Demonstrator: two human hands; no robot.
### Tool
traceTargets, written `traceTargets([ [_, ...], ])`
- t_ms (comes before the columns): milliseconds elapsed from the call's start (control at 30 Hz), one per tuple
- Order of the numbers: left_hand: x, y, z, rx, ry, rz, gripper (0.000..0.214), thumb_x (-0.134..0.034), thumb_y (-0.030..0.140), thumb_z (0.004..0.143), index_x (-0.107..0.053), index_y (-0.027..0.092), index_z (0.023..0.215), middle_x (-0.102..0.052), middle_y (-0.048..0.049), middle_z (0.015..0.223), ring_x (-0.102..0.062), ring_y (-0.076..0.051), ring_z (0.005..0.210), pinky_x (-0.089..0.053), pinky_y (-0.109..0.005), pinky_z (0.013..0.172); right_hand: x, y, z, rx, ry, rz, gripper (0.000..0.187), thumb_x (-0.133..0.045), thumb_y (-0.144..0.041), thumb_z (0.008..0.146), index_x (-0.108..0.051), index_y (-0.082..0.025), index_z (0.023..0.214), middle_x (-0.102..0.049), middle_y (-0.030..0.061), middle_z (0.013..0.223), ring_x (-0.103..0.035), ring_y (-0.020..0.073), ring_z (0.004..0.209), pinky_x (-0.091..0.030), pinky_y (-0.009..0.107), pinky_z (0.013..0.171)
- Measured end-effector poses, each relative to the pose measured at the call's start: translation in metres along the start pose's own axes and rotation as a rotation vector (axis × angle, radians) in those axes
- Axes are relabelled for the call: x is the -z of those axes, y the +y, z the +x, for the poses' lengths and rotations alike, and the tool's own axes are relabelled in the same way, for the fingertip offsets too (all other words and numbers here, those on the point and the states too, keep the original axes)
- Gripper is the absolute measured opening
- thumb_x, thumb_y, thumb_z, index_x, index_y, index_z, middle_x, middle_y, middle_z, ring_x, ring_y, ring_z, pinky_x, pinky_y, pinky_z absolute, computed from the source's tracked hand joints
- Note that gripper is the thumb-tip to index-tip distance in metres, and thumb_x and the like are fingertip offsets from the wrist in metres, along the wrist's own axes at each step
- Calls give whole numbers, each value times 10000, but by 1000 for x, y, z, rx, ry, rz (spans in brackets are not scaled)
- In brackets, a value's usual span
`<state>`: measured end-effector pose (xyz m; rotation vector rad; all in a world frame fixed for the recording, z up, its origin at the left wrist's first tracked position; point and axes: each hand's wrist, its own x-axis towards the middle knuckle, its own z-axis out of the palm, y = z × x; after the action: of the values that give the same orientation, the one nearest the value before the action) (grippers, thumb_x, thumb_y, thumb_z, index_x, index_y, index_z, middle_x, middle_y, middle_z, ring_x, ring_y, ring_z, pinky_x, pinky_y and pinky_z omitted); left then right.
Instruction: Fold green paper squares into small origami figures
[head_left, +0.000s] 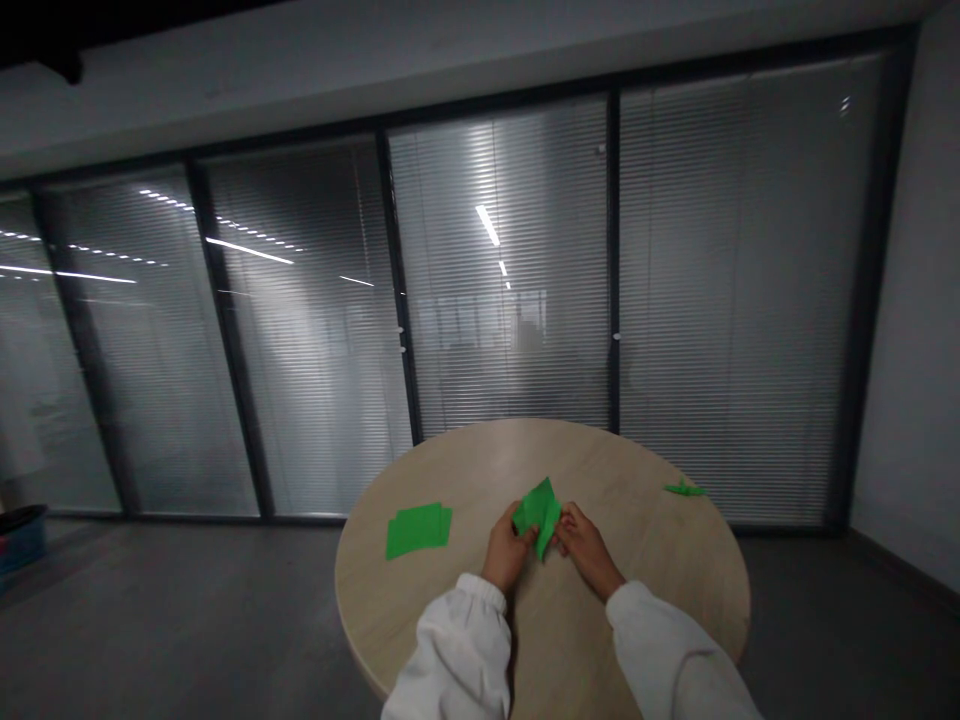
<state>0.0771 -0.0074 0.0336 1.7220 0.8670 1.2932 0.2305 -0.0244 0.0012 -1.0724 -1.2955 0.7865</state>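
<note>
Both my hands hold a folded piece of green paper [540, 510] just above a round, light wooden table [480, 470]. My left hand [506, 552] pinches its left edge, fingers closed on it. My right hand [585, 548] pinches its lower right side, fingers also closed. The paper is creased into an angular, pointed shape. Both my arms wear white sleeves with gathered cuffs.
A small stack of flat green paper sheets [418, 529] lies on the table left of my hands. A small folded green paper figure [684, 489] rests near the far right rim. Glass walls with shut blinds [495, 290] stand behind the table. Grey floor surrounds it.
</note>
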Motion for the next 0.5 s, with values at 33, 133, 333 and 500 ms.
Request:
traceTargets([
  [33,1,-1,1,15,25,-26,372,-705,366,689,-663,150,989,-740,-81,943,-661,-220,865,-509,-316,795,1,0,0,23,-7,-5,140,-534,-372,769,-497,-239,793,-591,-35,655,-597,158,598,-427,235,507],
  [133,1,-3,3,96,63,-208,464,-717,508,662,-684,124,921,-748,-115,910,-673,-241,824,-518,-350,778,1,-4,0,82,-17,-10,94,-532,-323,757,-500,-236,776,-576,-39,635,-594,165,607,-430,242,529],
  [333,0,8,-2,269,72,-511,441,-812,480,578,-702,110,790,-740,-86,749,-666,-189,667,-522,-297,659,1,-22,-8,131,66,-38,569,-534,-301,788,-356,-218,1322,-583,-44,696,-593,174,642,-474,267,619],
  [500,0,10,-1,368,144,-664,317,-837,310,602,-697,111,804,-737,-70,753,-658,-147,611,-523,-227,562,3,-30,-12,277,-10,-189,507,-470,-313,865,-448,-275,1370,-601,34,978,-587,187,849,-487,312,811],
])
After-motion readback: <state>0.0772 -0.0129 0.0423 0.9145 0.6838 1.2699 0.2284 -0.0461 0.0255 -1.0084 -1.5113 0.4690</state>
